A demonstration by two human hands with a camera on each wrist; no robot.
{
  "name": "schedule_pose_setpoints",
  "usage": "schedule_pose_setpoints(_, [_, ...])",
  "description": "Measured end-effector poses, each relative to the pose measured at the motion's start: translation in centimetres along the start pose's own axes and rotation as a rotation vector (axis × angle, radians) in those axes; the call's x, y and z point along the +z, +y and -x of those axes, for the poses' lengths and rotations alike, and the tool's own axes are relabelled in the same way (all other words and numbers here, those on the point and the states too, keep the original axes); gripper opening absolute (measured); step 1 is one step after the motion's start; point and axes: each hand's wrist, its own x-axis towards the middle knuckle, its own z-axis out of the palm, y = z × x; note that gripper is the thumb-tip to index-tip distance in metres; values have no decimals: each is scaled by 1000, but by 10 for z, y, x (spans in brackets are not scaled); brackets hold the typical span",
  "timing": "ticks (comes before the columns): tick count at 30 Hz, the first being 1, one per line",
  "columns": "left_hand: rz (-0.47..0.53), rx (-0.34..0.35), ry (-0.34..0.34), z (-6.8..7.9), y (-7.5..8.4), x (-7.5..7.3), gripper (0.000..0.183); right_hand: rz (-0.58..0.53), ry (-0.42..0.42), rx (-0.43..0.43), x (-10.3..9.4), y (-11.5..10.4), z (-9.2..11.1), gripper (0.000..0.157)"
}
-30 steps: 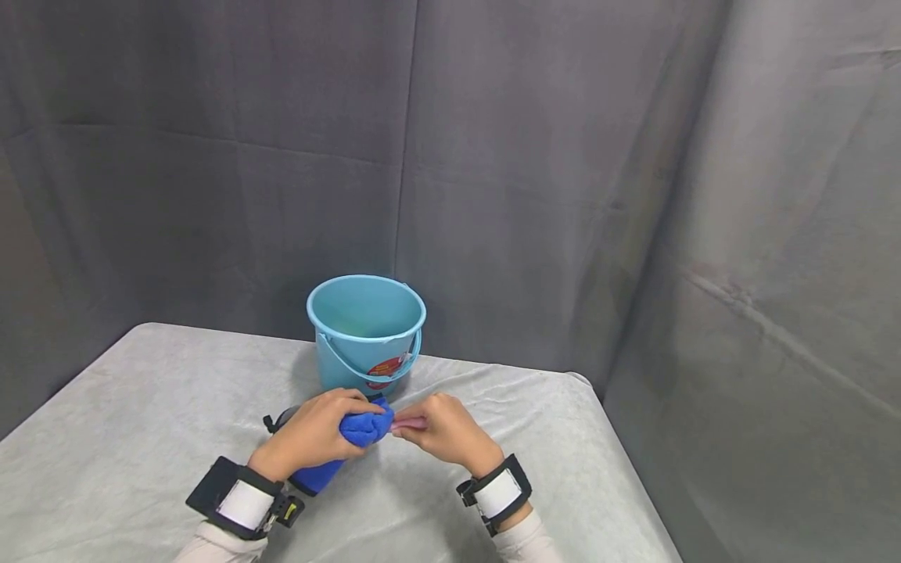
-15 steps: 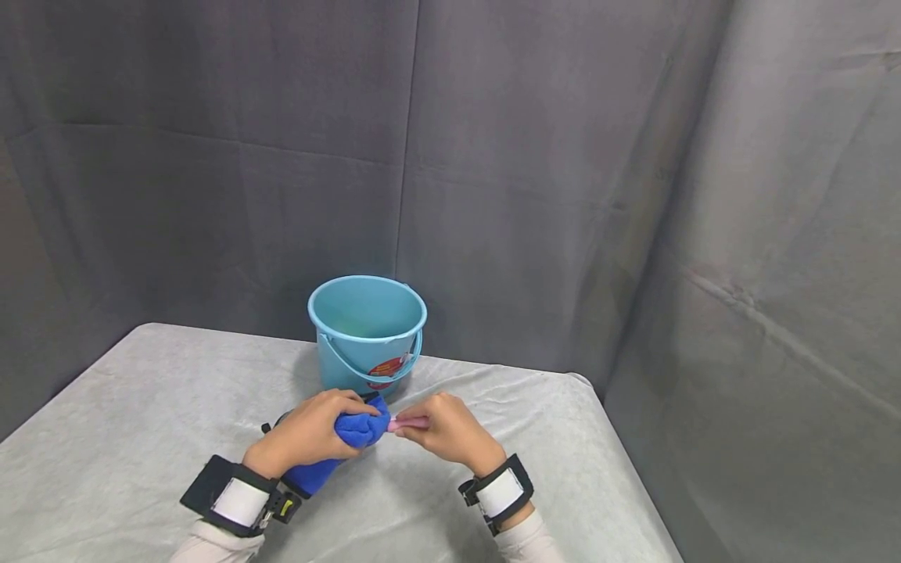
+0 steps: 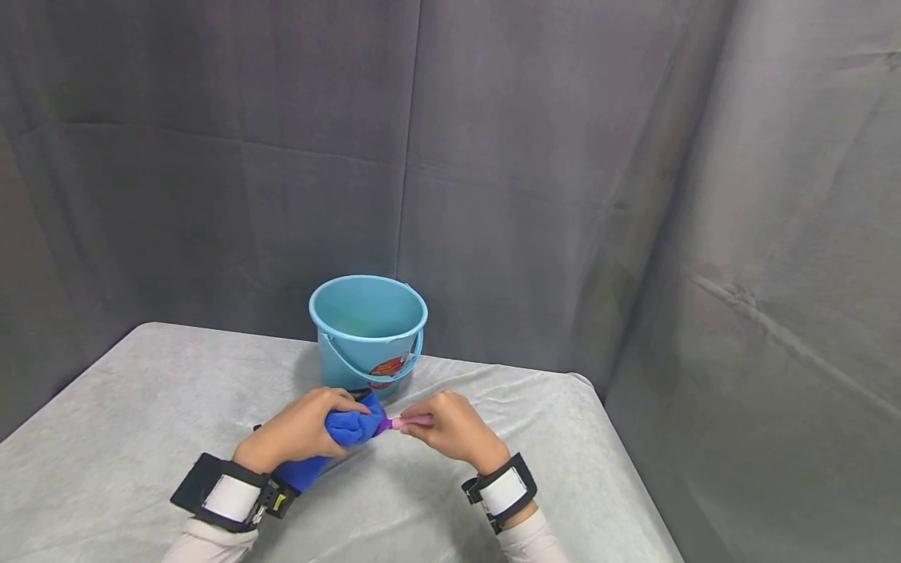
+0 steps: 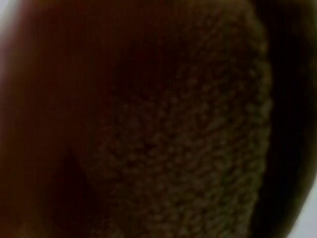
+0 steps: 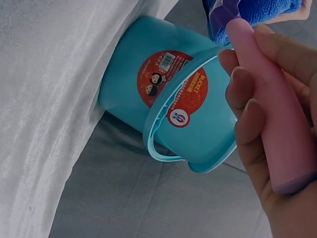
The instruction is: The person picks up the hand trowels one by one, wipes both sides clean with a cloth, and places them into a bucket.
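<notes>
In the head view my left hand (image 3: 299, 426) grips a bunched blue cloth (image 3: 352, 426); more blue fabric hangs below that hand. My right hand (image 3: 454, 430) holds the pink handle (image 3: 415, 421) of a tool, its fingers curled round it. A purple neck (image 3: 383, 424) joins the handle and runs into the cloth, which hides the tool's far end, so its kind does not show. The right wrist view shows the pink handle (image 5: 277, 99) across the palm, with the blue cloth (image 5: 267, 12) touching the purple part. The left wrist view is dark, filled by towel-like texture.
A light blue bucket (image 3: 359, 360) with a red label and a lowered handle stands just beyond the hands. Pale cloth covers the table (image 3: 563, 461). Grey curtains (image 3: 528, 180) hang behind and to the right.
My left hand has slid left and slightly toward me with the cloth, baring the purple neck beside the pink handle. The right hand has barely shifted and keeps its grip.
</notes>
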Motion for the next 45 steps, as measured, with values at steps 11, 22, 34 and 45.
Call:
schedule_pose_setpoints(11, [-4, -52, 14, 4, -6, -13, 54, -37, 5, 41, -5, 3, 3, 14])
schedule_pose_setpoints(22, [-22, -75, 55, 7, -12, -15, 52, -21, 30, 41, -10, 4, 7, 10])
schedule_pose_setpoints(34, [-74, -138, 237, 28, -37, -49, 56, -351, 55, 103, -12, 1, 4, 18])
schedule_pose_setpoints(45, [4, -84, 310, 29, -31, -57, 52, -357, 21, 51, -11, -9, 1, 19])
